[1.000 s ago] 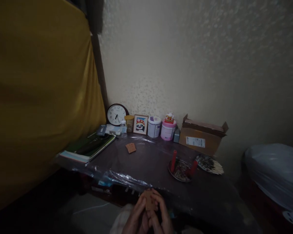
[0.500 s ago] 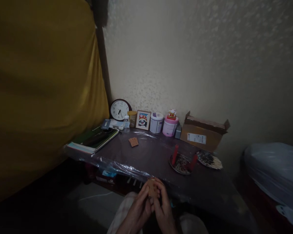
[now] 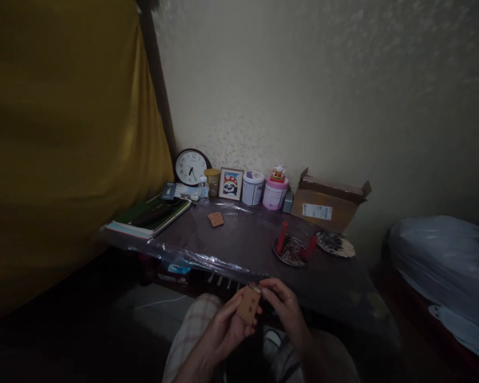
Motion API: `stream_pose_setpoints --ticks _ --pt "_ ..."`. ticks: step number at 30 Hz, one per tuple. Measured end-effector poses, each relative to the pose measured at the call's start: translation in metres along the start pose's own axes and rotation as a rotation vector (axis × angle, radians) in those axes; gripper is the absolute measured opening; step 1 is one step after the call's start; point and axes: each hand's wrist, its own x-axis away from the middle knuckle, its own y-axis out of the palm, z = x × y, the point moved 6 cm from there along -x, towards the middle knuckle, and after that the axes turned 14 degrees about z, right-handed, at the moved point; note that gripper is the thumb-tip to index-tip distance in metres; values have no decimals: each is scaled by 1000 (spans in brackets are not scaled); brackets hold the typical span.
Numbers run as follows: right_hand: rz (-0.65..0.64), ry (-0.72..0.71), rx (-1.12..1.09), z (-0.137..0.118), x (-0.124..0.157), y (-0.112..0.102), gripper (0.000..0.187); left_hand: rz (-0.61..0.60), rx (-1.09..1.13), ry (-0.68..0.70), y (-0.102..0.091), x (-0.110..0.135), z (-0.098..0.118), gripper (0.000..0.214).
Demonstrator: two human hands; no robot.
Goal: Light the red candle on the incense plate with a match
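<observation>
My left hand [image 3: 232, 330] holds a small brown cardboard matchbox [image 3: 248, 304] with dark marks on its face, tilted over my lap. At the box's upper end a lighter strip shows. My right hand [image 3: 285, 307] is at that end, thumb and forefinger drawn together against its corner; whatever lies between them is too small and dim to make out. Farther off on the table [image 3: 243, 244] lie flat brown pieces [image 3: 215, 219] of a similar colour. Two red candles [image 3: 282, 237] stand on a round dish [image 3: 289, 260], the right one leaning.
Beside the candle dish is a plate of matches [image 3: 335, 244], many blackened. Along the wall stand a clock [image 3: 191, 167], a panda picture [image 3: 230, 184], a white tub [image 3: 253, 189], a pink tub [image 3: 275, 194] and a cardboard box [image 3: 323, 205]. Books [image 3: 149, 217] lie left; plastic covers the table edge.
My right hand has shifted right, from around the matchbox to its upper end. The matchbox now tilts and shows more of its face. The view has dipped slightly.
</observation>
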Motion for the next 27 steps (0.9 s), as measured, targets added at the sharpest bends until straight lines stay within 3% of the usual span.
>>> stream_pose_setpoints --ticks 8,14,18,23,27 --pt "-81 76 68 0 1 -3 36 -12 -46 -42 9 13 -9 35" --pt "-36 -11 163 -3 -5 -2 34 -1 -10 -71 3 17 -14 29" --pt "-69 -189 317 -10 -4 -2 24 16 12 -86 0 18 -14 28" --pt "-315 -517 488 -33 7 5 22 19 26 -91 3 21 -12 33" --pt "-427 -663 628 -46 11 8 26 15 33 -75 8 25 -8 31"
